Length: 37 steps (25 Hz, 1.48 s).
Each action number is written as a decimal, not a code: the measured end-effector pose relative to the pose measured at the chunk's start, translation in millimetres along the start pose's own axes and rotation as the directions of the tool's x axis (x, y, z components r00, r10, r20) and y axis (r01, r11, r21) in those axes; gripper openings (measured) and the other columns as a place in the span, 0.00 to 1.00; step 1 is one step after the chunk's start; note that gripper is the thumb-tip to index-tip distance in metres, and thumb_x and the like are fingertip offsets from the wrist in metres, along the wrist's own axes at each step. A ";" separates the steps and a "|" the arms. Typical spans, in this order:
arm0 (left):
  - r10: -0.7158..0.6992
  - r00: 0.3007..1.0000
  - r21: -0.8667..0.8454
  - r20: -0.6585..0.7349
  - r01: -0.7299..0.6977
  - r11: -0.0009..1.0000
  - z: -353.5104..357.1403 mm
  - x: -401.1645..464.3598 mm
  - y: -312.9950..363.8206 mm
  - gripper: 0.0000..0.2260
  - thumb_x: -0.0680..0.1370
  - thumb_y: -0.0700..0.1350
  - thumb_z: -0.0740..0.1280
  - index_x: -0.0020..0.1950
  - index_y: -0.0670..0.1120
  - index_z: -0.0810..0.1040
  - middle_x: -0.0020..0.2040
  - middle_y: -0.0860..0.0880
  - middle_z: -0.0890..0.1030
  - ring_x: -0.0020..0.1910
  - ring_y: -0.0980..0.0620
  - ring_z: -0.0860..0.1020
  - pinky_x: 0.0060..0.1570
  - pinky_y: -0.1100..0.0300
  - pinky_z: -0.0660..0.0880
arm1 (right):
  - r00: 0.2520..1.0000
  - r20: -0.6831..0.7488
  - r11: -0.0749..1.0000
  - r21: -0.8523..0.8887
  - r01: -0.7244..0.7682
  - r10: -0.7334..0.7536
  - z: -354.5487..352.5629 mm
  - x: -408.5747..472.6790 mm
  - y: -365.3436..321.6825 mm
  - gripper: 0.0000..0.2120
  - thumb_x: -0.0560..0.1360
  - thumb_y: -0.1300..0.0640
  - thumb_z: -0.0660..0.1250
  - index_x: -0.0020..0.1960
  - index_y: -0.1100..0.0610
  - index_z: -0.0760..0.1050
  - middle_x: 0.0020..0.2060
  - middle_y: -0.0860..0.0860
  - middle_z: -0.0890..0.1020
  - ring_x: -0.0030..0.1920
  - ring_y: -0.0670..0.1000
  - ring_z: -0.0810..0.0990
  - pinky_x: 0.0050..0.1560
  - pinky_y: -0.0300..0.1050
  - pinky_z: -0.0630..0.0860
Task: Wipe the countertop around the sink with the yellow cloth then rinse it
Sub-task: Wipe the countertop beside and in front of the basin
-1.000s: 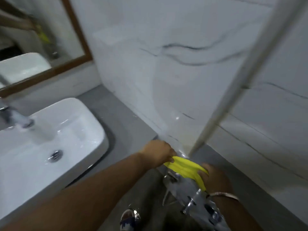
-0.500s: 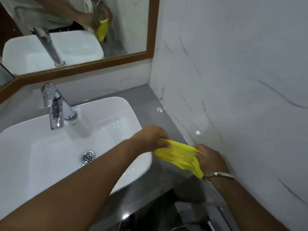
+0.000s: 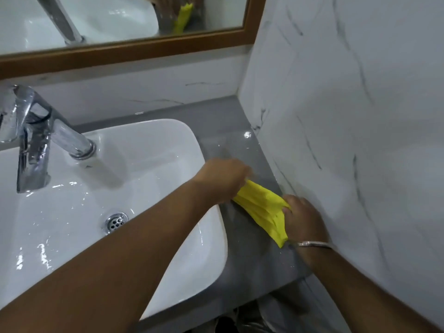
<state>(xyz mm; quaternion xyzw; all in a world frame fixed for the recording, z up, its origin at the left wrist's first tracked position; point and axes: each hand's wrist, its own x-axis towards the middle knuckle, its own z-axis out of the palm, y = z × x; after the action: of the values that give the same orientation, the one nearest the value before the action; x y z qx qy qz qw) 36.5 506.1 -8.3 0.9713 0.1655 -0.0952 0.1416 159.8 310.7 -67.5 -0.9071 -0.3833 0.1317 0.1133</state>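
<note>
The yellow cloth [image 3: 263, 209] is stretched between both hands just above the grey countertop [image 3: 249, 255], to the right of the white sink [image 3: 149, 145]. My left hand [image 3: 222, 177] grips its upper left end, reaching across the sink's right rim. My right hand [image 3: 304, 218], with a metal bangle on the wrist, grips the lower right end close to the marble side wall. The cloth is bunched into folds. Whether it touches the counter I cannot tell. The sink basin is wet, with a drain [image 3: 116, 222] in its middle.
A chrome tap [image 3: 36, 138] stands at the sink's back left. A wood-framed mirror [image 3: 125, 48] runs along the back wall. The white marble wall [image 3: 348, 140] closes the counter on the right. The counter's front edge drops off to a dark floor below.
The view has swung left and up from the floor area to the sink and mirror. Both hands, still holding the cloth, have moved over the countertop strip right of the sink.
</note>
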 end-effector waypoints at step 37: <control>-0.018 0.979 -0.151 -0.203 -0.013 0.988 69.3 -97.2 2.2 0.52 0.67 0.71 0.58 0.76 0.45 0.34 0.76 0.46 0.30 0.76 0.45 0.33 0.73 0.40 0.38 | 0.920 0.102 0.883 -0.259 0.392 -0.379 112.3 240.8 -117.8 0.24 0.79 0.54 0.55 0.74 0.54 0.56 0.75 0.63 0.56 0.71 0.66 0.59 0.70 0.59 0.58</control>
<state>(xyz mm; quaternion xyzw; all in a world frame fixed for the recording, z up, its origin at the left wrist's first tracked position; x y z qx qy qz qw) -62.4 454.2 -50.5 0.9621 0.1873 0.0172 0.1973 206.4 577.2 -173.5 -0.8161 -0.5731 0.0743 0.0012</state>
